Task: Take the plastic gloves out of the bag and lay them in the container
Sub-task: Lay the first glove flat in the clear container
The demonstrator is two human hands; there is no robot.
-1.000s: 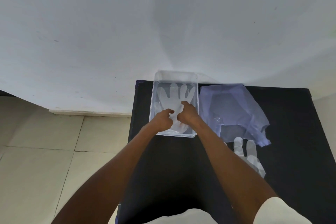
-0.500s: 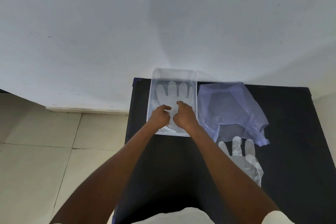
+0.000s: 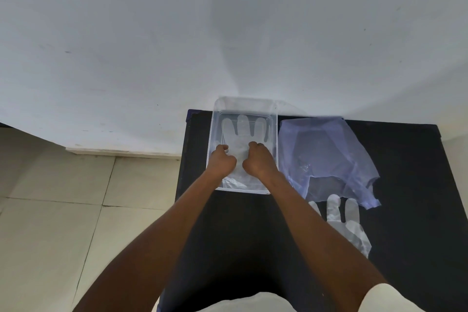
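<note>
A clear plastic container (image 3: 243, 102) stands at the table's far left corner. One translucent plastic glove (image 3: 243, 126) lies flat inside it, fingers pointing to the wall. Both my hands are inside the container on the glove's palm part. My left hand (image 3: 222, 162) has its fingers curled at the glove's left side, near its thumb. My right hand (image 3: 258, 162) is curled at the glove's right side. The bluish plastic bag (image 3: 325, 149) lies flat just right of the container. A second glove (image 3: 347, 227) lies on the table below the bag, part hidden by my right forearm.
The black table (image 3: 410, 164) butts against a white wall (image 3: 228, 33). The tiled floor (image 3: 63, 210) lies to the left of the table. The container sits close to the table's left edge.
My hands have moved a little apart on the glove in the container, left hand leftward and right hand rightward. The bag and the second glove have stayed in place.
</note>
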